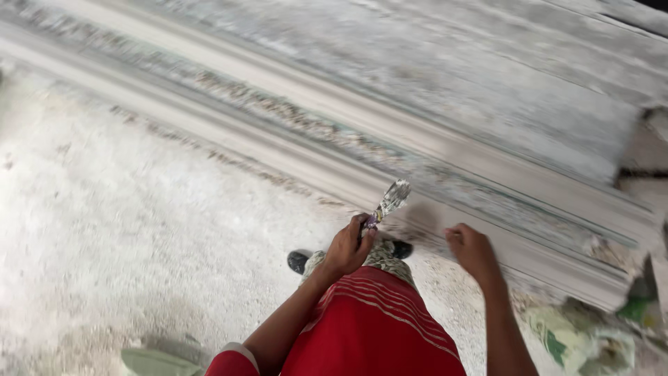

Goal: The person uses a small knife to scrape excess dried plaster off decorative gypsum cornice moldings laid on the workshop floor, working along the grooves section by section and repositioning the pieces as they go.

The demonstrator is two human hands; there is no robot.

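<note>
My left hand [348, 245] is closed around the handle of a small putty knife [390, 201], whose plaster-caked blade points up and to the right. My right hand [472, 249] hovers beside it with fingers curled, next to the long moulded plaster cornice [445, 174] that runs diagonally across the view. Nothing shows in the right hand. The blade's tip sits just in front of the cornice's lower ridge. My red striped shirt [376, 327] fills the bottom centre.
Dusty white floor [125, 223] spreads to the left. Dark shoes [298, 261] show below my hands. Crumpled green-and-white bags [577, 341] lie at the bottom right by the cornice's end. A pale green object [156, 362] sits at the bottom left.
</note>
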